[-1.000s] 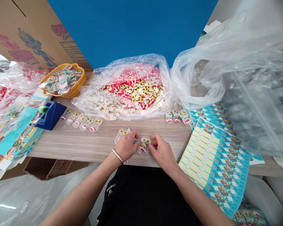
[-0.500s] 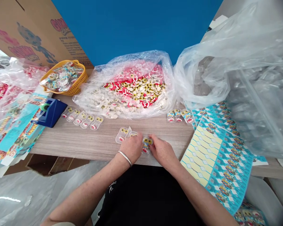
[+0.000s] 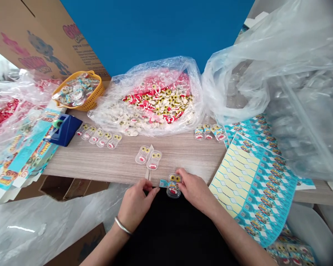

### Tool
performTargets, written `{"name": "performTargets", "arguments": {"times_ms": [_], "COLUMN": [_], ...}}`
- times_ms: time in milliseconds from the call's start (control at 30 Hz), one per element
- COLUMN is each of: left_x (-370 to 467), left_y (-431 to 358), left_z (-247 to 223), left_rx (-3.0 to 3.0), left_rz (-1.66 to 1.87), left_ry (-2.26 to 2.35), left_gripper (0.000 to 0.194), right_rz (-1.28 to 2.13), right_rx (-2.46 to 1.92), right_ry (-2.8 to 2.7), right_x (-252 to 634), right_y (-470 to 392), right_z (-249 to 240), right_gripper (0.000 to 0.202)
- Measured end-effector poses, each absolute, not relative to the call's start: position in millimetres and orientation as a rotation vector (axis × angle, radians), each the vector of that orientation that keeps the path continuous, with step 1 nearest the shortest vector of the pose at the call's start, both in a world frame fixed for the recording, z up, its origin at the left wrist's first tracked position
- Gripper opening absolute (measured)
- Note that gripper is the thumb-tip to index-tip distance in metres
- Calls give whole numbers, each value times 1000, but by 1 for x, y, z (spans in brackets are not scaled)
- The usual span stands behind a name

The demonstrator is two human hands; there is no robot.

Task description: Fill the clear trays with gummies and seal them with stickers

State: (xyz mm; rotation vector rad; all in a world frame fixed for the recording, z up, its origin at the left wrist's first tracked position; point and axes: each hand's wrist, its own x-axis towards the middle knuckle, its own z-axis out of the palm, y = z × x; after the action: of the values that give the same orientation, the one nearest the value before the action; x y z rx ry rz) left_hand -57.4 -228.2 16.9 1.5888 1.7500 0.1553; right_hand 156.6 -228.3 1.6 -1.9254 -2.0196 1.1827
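Observation:
My right hand (image 3: 192, 188) pinches a small clear plastic pack (image 3: 173, 186) with yellow eyes and a red mouth piece, held at the table's front edge. A blue printed label lies across the pack, its end (image 3: 163, 183) sticking out to the left. Just left of that end is my left hand (image 3: 138, 197), thumb and forefinger close together near the edge; whether anything thin is between them is too small to tell. Two clear packs with eyes and mouths, one on the left (image 3: 142, 154) and one on the right (image 3: 154, 159), lie on the table (image 3: 122, 166) ahead of my hands.
A bag of eye and mouth pieces (image 3: 161, 99) lies behind. At left are a yellow basket (image 3: 91, 101), a blue tape dispenser (image 3: 63, 131) and a row of packs (image 3: 100, 137). Label sheets (image 3: 238, 173), three labelled packs (image 3: 208, 132) and a large plastic bag (image 3: 308, 122) sit right.
My left hand has moved away from the pack, toward me and left, uncovering the second unlabelled pack. The held pack is nearer me, with its label end now showing.

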Motion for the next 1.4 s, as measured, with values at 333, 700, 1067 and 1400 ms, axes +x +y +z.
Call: {"name": "performTargets", "arguments": {"times_ms": [333,700,1067,1400], "left_x": [-33,-14,19,31], "left_y": [-251,-218,-215,-210], "left_z": [-17,33,55,49], "left_rx": [395,538,512,488], "left_rz": [562,736,602,662], "left_ry": [1344,1200,833,908], "left_gripper": [43,32,22,29], "right_rz": [1232,1639,1766,1777], "right_rx": [-1866,-1366,-926,-1084], "right_ry": [-1898,-1092,-760,-673], "right_x": [135,179,180,181], "right_y": [-237,-239,-241,-230], "right_z": [2,18,13,15], "right_gripper": [35,30,38,43]}}
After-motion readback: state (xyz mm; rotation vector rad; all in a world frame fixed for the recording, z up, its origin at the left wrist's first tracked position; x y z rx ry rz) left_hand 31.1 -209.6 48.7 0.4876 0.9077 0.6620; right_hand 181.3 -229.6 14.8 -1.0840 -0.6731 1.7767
